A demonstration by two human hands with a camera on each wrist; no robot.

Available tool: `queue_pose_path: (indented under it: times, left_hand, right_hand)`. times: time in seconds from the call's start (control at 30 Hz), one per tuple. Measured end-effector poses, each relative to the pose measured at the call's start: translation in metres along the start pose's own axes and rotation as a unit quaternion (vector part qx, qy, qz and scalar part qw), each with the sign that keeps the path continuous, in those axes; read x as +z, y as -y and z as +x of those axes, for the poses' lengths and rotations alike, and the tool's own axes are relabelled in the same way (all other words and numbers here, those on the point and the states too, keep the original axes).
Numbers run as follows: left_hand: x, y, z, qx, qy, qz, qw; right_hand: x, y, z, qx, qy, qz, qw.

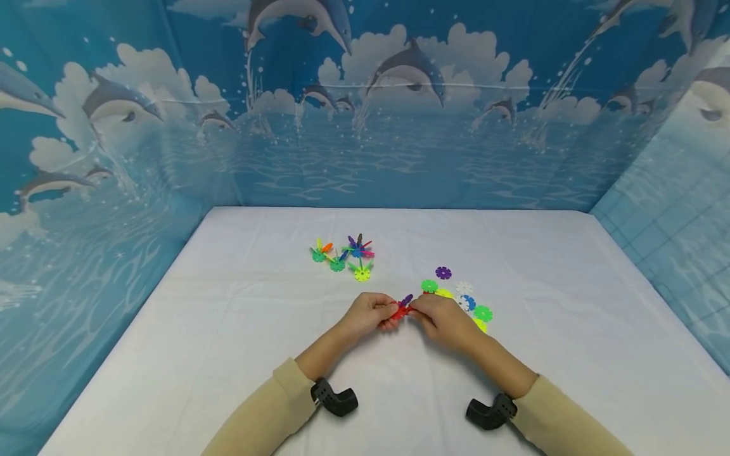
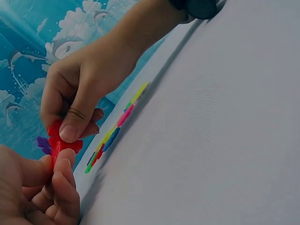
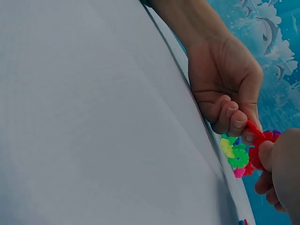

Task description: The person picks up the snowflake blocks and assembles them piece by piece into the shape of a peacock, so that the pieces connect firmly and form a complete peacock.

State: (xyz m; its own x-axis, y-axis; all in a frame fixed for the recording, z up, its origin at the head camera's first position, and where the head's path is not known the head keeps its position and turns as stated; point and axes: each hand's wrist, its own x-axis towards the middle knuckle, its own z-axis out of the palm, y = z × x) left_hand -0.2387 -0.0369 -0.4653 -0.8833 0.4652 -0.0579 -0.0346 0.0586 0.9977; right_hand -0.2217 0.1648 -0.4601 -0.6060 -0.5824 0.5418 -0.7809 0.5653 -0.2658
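Dolphin-printed blue backdrop [image 1: 399,164] surrounds a white-covered table [image 1: 228,304]. Near the middle, the left hand [image 1: 371,311] and right hand [image 1: 447,322] pinch red flower-shaped pieces [image 2: 57,146], a purple piece [image 1: 406,300] jutting at one o'clock. Joined colourful discs [image 1: 362,273] sit at ten o'clock; loose discs [image 1: 483,313], partly hidden by the right hand, at three.

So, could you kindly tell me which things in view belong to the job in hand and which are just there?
Belonging to the job:
red pieces, held by the left hand and right hand
purple piece against them
probably the discs beside the right hand
probably the joined pieces farther back

Just there:
black wrist devices
dolphin backdrop
white cloth
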Motion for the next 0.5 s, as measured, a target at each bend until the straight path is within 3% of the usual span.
queue_pose_path:
  times: [0.17,0.3,0.5]
  left_hand:
    - [-0.0015,0.0014,0.0002,0.007,0.004,0.001,1.0]
    - [-0.0005,0.0037,0.0003,0.014,-0.003,0.021,0.9997]
    - [0.0015,0.0034,-0.0008,0.01,-0.005,0.04,0.9991]
  right_hand:
    - [0.0042,0.0019,0.0006,-0.025,-0.021,-0.022,0.9992]
    - [0.006,0.0052,0.0011,-0.04,-0.01,-0.036,0.9985]
    - [0.006,0.0099,-0.0021,-0.009,0.008,-0.034,0.9993]
